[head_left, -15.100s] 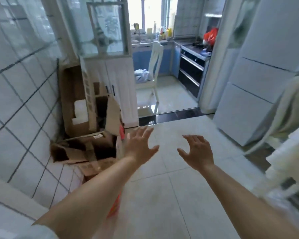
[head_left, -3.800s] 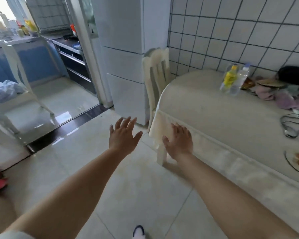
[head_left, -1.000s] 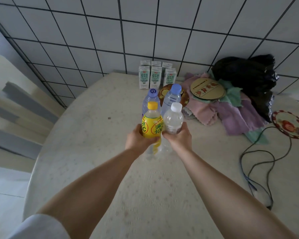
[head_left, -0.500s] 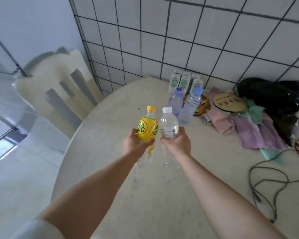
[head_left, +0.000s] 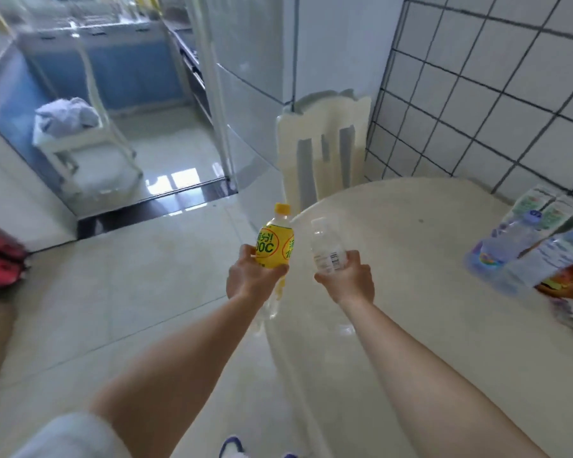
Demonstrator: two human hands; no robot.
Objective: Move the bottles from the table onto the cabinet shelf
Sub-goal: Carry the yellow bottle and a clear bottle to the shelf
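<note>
At centre frame, the left hand (head_left: pixel 250 279) grips the yellow bottle (head_left: pixel 274 244) and the right hand (head_left: pixel 346 280) grips the clear bottle (head_left: pixel 326 247), both upright and lifted off the worktop (head_left: pixel 427 309). Two blue-capped bottles (head_left: pixel 523 249) remain at 3 o'clock. Advice: keep both upright and gripped mid-body while carrying. Half a second earlier the view faced the wall; it has since swung toward the doorway at 10 o'clock.

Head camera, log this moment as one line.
left hand: yellow bottle | right hand: clear bottle | two bottles on table
</note>
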